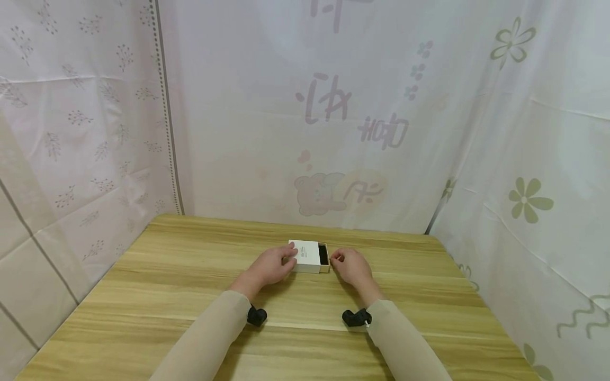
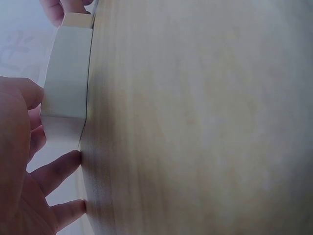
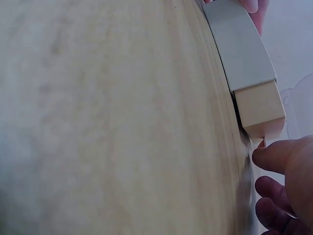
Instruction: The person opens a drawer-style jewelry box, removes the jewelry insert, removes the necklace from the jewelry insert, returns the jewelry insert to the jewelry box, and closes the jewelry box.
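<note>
At far left I see a pale curtain [image 1: 90,132] with small twig prints, beside the wooden table [image 1: 157,286]. The person's left arm comes in its beige sleeve [image 1: 205,333], and the left hand [image 1: 270,267] holds the left end of a white box [image 1: 306,255], which lies on the far half of the table, near the middle. My left wrist view shows the thumb and a finger gripping it, while two other fingers rest, spread apart, on the wood. From the right end of the box the inner tray [image 1: 325,269] sticks out a little, and its inside is dark. Just there is the right hand [image 1: 353,266]: its thumb and forefinger are narrow together, pinching at the tray's outer end; whether they hold a small tab, I cannot tell. Its other fingers are bent. At far right hangs a curtain with green flowers [image 1: 529,198].
</note>
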`<state>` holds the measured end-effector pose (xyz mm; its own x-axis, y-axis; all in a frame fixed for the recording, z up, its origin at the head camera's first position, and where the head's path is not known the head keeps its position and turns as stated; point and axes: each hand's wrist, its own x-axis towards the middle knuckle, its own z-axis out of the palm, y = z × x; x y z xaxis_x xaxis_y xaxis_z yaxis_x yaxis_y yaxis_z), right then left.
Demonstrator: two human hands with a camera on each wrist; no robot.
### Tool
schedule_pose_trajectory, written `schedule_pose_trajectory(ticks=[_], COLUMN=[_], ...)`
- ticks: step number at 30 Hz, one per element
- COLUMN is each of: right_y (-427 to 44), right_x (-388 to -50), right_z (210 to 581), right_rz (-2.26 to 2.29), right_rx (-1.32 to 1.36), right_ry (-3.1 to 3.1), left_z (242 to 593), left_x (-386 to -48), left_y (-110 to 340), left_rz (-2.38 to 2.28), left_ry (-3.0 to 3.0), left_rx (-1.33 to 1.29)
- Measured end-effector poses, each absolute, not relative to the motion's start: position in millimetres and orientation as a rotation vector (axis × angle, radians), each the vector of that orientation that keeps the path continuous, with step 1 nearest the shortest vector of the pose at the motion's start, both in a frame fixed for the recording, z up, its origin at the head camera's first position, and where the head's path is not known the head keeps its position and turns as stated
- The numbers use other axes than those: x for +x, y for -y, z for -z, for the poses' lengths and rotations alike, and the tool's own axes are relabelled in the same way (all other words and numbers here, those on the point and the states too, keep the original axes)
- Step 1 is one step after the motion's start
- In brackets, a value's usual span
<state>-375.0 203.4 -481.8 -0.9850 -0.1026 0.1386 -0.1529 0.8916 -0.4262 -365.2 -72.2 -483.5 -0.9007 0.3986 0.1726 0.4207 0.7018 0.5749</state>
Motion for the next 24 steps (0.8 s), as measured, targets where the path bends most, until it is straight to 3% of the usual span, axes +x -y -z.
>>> schedule_pose_trajectory(ticks=[24], right_y=[-212.0], right_x=[-376.6], right_z=[484.2], right_rz=[-0.665], right_rx=[0.168], right_ry=[2.948], left_z=[482.6], left_x=[-363.0], left_y=[72.8], left_rz=[1.012], left_ry=[2.864], left_rx=[-0.687])
